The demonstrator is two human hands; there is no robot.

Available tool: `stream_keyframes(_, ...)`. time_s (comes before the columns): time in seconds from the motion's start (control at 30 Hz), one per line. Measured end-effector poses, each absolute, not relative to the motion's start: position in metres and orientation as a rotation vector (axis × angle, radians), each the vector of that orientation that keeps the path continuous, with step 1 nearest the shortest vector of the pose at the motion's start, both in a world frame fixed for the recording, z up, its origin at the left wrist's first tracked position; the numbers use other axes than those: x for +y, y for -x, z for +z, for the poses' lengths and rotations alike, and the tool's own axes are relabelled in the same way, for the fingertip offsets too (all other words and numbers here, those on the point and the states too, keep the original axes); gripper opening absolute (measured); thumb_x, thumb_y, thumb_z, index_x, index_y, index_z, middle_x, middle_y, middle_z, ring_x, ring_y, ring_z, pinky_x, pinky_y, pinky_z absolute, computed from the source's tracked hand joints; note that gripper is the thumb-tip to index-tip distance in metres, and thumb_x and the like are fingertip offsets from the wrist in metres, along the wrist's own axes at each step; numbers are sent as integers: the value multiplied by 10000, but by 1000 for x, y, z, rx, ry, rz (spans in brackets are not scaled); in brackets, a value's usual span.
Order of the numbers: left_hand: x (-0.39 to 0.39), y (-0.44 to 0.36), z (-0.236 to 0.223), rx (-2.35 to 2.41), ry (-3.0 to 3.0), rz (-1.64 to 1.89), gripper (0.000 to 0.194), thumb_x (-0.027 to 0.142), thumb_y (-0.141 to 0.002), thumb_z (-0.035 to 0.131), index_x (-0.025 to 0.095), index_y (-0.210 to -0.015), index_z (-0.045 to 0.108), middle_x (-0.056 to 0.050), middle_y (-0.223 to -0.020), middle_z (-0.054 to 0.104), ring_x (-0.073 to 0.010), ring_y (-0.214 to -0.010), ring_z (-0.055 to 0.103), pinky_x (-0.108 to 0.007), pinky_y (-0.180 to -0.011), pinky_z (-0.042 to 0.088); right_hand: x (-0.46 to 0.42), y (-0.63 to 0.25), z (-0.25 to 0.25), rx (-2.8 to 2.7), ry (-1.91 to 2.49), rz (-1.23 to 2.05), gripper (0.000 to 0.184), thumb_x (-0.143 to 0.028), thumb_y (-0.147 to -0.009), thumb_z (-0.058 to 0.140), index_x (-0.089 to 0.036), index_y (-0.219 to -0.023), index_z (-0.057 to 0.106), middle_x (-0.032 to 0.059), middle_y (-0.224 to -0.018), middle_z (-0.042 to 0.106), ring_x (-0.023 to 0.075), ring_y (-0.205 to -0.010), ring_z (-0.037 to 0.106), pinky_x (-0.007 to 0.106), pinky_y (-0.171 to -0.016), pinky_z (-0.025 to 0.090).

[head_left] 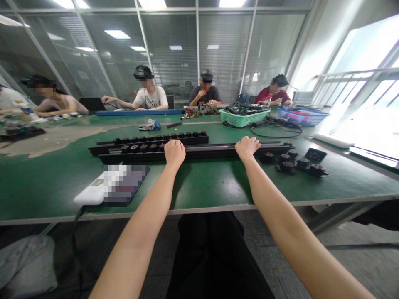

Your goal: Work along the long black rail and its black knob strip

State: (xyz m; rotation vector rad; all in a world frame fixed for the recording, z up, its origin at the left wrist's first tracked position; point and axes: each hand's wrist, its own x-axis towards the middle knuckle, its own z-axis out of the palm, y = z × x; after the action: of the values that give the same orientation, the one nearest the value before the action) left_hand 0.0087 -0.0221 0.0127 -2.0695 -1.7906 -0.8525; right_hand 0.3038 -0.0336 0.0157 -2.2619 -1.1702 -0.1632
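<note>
A long black rail (212,153) lies across the green table in front of me. My left hand (175,153) is closed over it near the middle, with the fingertips hidden on the far side. Further right, my right hand (247,147) grips the same rail, its fingers bent over the top. Several black round modules (143,148) sit in a row along the rail's left part. Behind it lies a second black rail (199,140) carrying its own row of modules. Several loose black modules (285,167) are grouped on the table beyond my right hand.
A white device and a dark pixelated item (137,178) lie at the front left. Cables trail from a green basket (245,119), beside a blue basket (302,117). A crumpled cloth (150,125) lies behind the rails. Several people work along the far side.
</note>
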Motion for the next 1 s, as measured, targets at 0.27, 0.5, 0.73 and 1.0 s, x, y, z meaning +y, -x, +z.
stream_keyframes(0.27,-21,-9,12,-1786,2061,-870,354,227,-1038,364,154,-1105,703,-189,-1223,708,-328,-1227,611,-461,-1096,422,-32,-307,15,-1132,2271,-150,398,-209,-969,489,-24,-1249,704,302,-1329,573,393,-1279,497,485,-1060,349)
stream_keyframes(0.5,-21,-8,10,-1771,2073,-907,339,227,-1023,380,169,-1105,703,-198,-1220,706,-340,-1220,607,-491,-1092,422,-34,-308,16,-1115,2258,-134,405,-231,-972,489,-14,-1244,694,312,-1311,559,395,-1263,486,501,-1053,337)
stream_keyframes(0.73,-22,-9,12,-1789,2073,-884,342,225,-1022,374,160,-1100,700,-204,-1229,701,-343,-1224,602,-488,-1092,418,-33,-312,12,-1079,2241,-168,405,-211,-957,470,-20,-1231,698,310,-1302,567,387,-1241,484,505,-1038,339)
stream_keyframes(1.0,-22,-9,12,-1780,2066,-867,349,229,-1031,364,160,-1102,698,-194,-1219,704,-333,-1216,607,-471,-1086,422,-29,-320,11,-1029,2266,-138,401,-197,-974,476,-16,-1266,681,319,-1341,544,398,-1286,473,503,-1055,334)
